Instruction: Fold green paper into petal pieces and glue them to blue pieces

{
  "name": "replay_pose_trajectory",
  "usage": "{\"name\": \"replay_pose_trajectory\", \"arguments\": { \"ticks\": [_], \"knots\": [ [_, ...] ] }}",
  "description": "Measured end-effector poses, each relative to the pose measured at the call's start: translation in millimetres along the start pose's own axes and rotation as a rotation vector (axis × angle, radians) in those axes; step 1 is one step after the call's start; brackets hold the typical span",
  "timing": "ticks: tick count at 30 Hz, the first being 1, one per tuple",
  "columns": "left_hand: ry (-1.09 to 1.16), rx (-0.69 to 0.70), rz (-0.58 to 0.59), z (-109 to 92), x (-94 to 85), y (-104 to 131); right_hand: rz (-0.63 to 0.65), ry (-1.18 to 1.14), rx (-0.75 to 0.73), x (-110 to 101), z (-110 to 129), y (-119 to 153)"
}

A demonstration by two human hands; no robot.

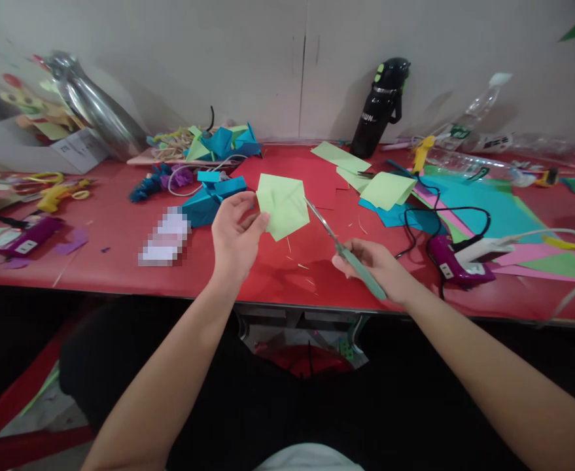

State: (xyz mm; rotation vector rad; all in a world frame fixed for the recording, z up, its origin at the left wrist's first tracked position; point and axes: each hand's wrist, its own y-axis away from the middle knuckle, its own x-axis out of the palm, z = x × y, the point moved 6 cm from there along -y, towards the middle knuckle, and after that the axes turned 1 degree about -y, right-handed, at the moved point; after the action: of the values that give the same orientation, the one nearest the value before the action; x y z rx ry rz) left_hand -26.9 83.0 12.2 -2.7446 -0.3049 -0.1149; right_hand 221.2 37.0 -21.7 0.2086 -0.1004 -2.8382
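My left hand (pixel 241 229) pinches the left edge of a light green sheet of paper (pixel 283 206), which is held up above the red table (pixel 248 281). Fingers of my right hand (pixel 368 261) are wrapped round the green handle of a pair of scissors (pixel 360 268). The scissor blades point up and left, and their tips meet the right edge of the green paper. Thin paper slivers lie on the table below. A blue folded paper piece (pixel 203 203) rests just left of my left hand.
Behind are red paper (pixel 316 173), green folded sheets (pixel 388 188) and a black bottle (pixel 378 108). Purple power strips (pixel 456 261) with cables lie right and left. A steel jug (pixel 98 108), yellow glue gun (pixel 59 195), coloured sheets (pixel 483 206) and plastic bottles (pixel 478 108) also stand or lie around.
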Motion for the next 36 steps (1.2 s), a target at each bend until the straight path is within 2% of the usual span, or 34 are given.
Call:
{"name": "replay_pose_trajectory", "arguments": {
  "ticks": [4,10,18,28,36],
  "knots": [
    [0.239,-0.196,0.023,13,8.7,3,0.054,0.057,-0.004,5,3,2],
    [0.351,-0.379,0.103,14,17.8,9,0.022,0.238,-0.027,3,2,3],
    [0.325,-0.361,0.172,14,18.2,11,0.026,0.266,-0.040,-4,4,0],
    [0.254,-0.391,0.166,20,19.5,16,0.040,0.259,-0.046,-1,6,2],
    [0.260,-0.356,0.190,18,20.3,16,0.048,0.236,-0.027,0,6,3]
  ]
}}
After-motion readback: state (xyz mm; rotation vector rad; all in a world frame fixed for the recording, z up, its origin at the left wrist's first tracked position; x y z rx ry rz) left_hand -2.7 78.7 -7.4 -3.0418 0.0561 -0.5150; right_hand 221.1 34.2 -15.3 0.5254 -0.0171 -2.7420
